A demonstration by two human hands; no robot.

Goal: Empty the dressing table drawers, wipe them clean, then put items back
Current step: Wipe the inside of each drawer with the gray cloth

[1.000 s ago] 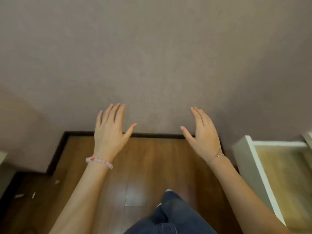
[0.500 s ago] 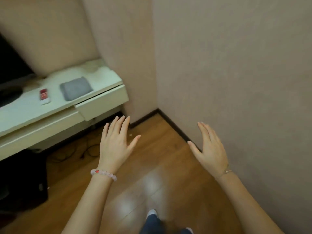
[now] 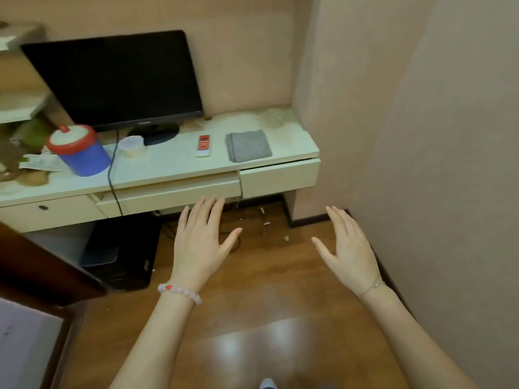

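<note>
A cream dressing table point(image 3: 174, 164) stands against the far wall, with three drawers along its front. The middle drawer point(image 3: 174, 193) sits pulled out a little; the right drawer point(image 3: 279, 176) and the left drawer point(image 3: 47, 211) look nearly shut. A folded grey cloth point(image 3: 247, 145) lies on the top at the right, beside a red remote point(image 3: 203, 146). My left hand point(image 3: 200, 242) hovers open, palm down, just in front of the middle drawer. My right hand point(image 3: 348, 248) is open too, held near the right wall, empty.
On the table stand a black monitor point(image 3: 118, 80), a blue tub with a red lid point(image 3: 80, 150) and a small clear cup point(image 3: 131, 146). A black computer case point(image 3: 123, 254) sits under the table. A dark wooden bed edge point(image 3: 42, 265) juts in at left. Bits of debris lie on the wooden floor.
The view has swung left from a bare wall corner to face the dressing table, which now fills the upper frame. Both hands stay open and empty, held out in front.
</note>
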